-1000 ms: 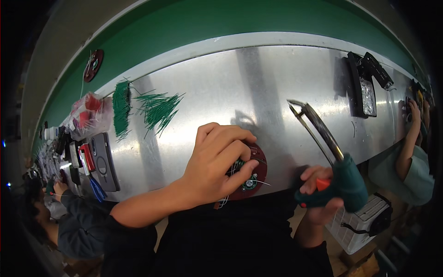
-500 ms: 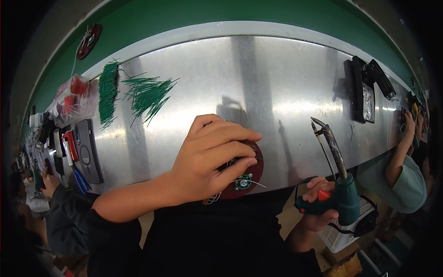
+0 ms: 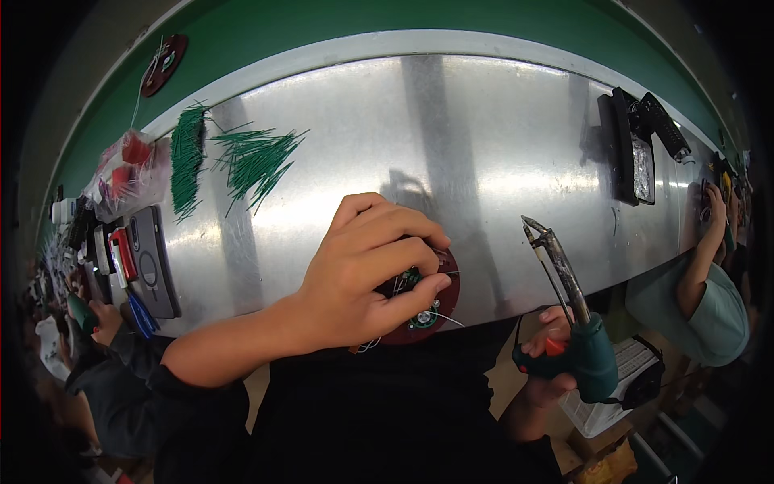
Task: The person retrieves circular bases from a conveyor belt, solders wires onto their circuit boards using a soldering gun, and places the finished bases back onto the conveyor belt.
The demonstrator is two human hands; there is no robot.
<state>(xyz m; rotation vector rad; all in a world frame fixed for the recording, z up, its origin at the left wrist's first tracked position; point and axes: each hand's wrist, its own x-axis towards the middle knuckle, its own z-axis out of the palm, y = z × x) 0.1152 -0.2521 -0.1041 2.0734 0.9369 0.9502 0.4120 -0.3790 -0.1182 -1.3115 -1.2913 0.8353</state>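
Observation:
My left hand (image 3: 367, 270) presses down on a round dark red disc (image 3: 442, 302) at the near edge of the metal bench (image 3: 451, 145). The disc carries a small green circuit board (image 3: 421, 315) with thin wires trailing from it. My right hand (image 3: 544, 363) grips a green soldering gun (image 3: 584, 355) with an orange trigger, held off the bench edge. Its metal tip (image 3: 536, 230) points up and away, to the right of the disc and apart from it.
Piles of green wire pieces (image 3: 242, 157) lie at the back left. A phone, red items and bagged parts (image 3: 129, 173) sit at the left. Black holders (image 3: 633, 153) stand at the right. Other people work at both sides (image 3: 701, 282). A white crate (image 3: 617, 395) sits below.
The soldering gun has dropped lower and closer to my body, its tip swinging toward the disc. My left hand stays on the disc.

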